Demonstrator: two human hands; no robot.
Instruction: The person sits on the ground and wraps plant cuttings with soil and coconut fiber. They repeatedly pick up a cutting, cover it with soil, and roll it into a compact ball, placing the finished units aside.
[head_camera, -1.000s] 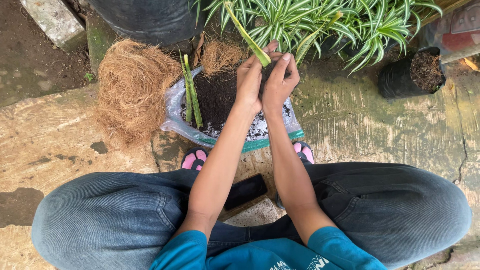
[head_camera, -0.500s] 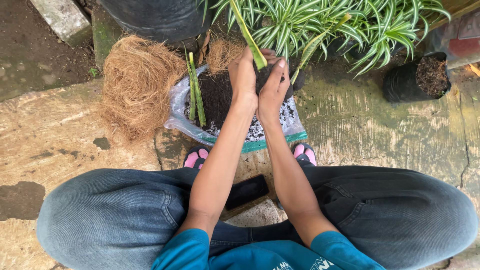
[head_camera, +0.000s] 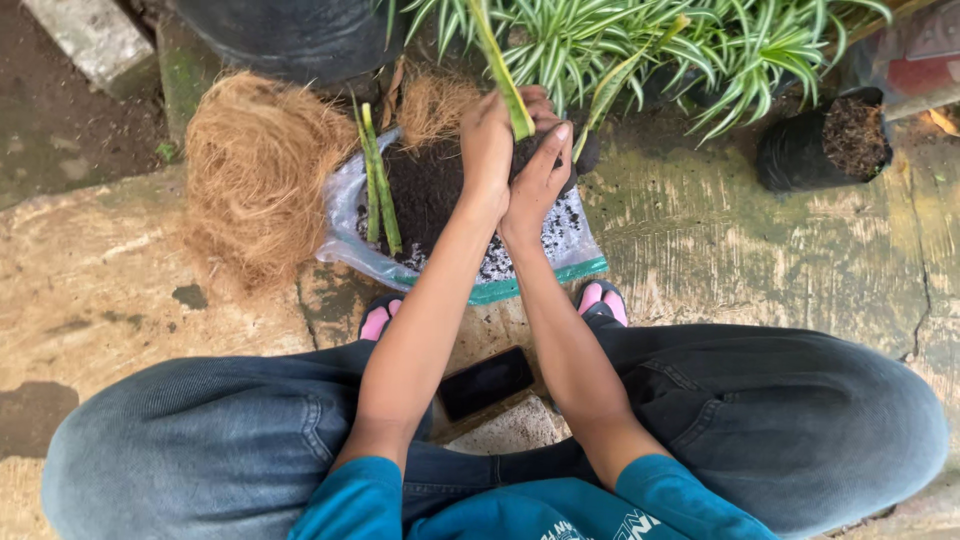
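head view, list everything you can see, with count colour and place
green leaf cutting: one, held upright between both hands
small black grow bag: one, mostly hidden behind the hands
clear plastic sheet: one, under a heap of dark soil
loose green cuttings: two, lying on the soil, left part
brown coconut fibre: one big pile, left of the sheet
striped green-white plants: a clump, top right
black bag of soil: one, far right
dark phone: one, between the legs
pink sandals: two
left hand, right hand: around the cutting
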